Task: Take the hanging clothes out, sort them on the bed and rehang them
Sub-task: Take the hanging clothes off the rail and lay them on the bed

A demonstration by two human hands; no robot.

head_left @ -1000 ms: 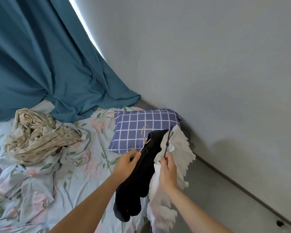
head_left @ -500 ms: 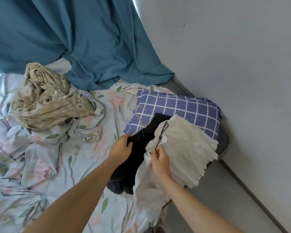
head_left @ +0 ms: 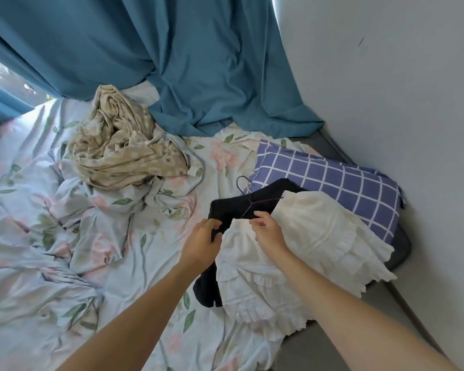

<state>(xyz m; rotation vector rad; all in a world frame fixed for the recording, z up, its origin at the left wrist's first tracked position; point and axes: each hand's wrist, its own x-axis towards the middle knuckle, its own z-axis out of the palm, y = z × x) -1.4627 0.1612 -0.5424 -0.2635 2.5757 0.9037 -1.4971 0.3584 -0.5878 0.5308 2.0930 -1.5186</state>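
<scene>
laying the clothes down near the right edge of the bed [head_left: 65,236], the left hand [head_left: 201,243] grips the black top [head_left: 233,207] and the right hand [head_left: 268,231] pinches the waist of the white skirt [head_left: 319,245] by the thin hanger [head_left: 252,202]. a good way now: pull the two apart slowly, so the hooks don't snag, and spread each one flat.

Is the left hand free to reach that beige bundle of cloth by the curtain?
Probably not yet: the left hand grips the black garment. The path to the beige bundle looks clear over the floral sheet.
</scene>
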